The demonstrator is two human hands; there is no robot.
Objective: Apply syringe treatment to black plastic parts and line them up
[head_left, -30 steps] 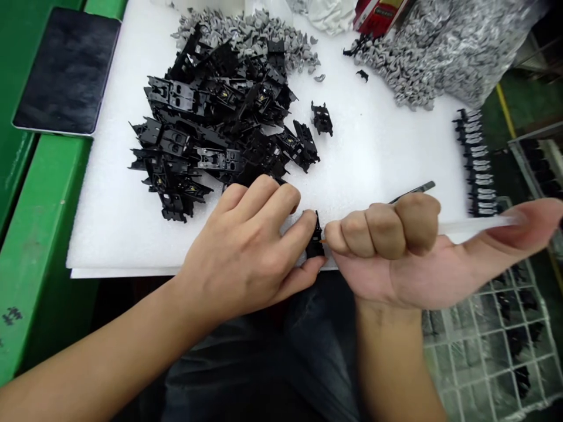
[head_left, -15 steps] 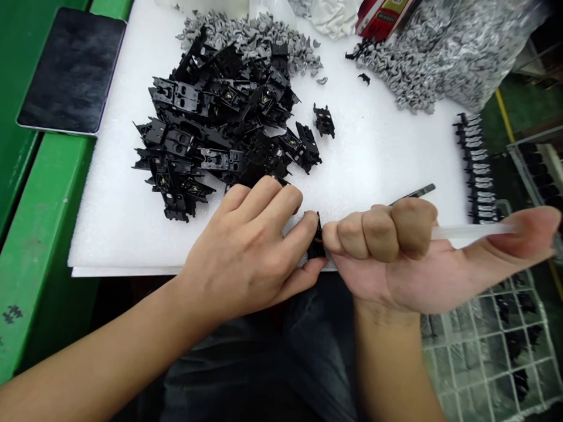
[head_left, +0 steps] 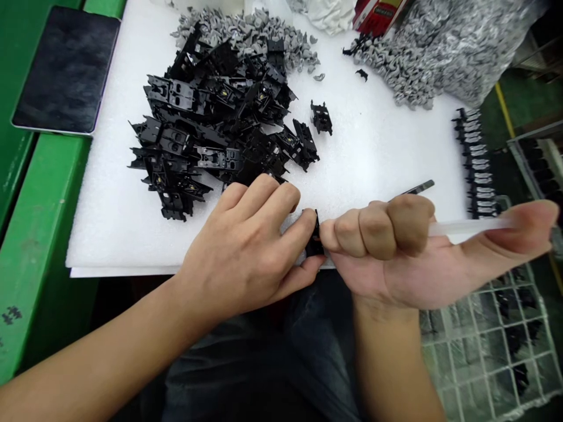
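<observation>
Near the front edge of the white foam board (head_left: 132,252), my left hand (head_left: 246,252) pinches a small black plastic part (head_left: 315,241) between thumb and index finger. My right hand (head_left: 396,252) is curled, palm up, round a translucent white stick (head_left: 466,227) that reaches out toward its raised thumb. The little-finger side of that hand rests against the black part. What the stick's other end touches is hidden by the fingers. A dark flat tool (head_left: 420,187) lies just behind my right hand. Beyond my left hand is a heap of black plastic parts (head_left: 211,129).
Grey clips (head_left: 246,32) lie behind the heap; more spill beside a clear bag (head_left: 466,53). One black part (head_left: 321,117) lies alone. Assembled parts (head_left: 477,164) line the right edge. A dark tablet (head_left: 65,70) is at left, a wire basket (head_left: 479,351) at lower right.
The whole view has shifted slightly, with the board's contents a little further left and up. Both hands keep nearly the same pose around the black part.
</observation>
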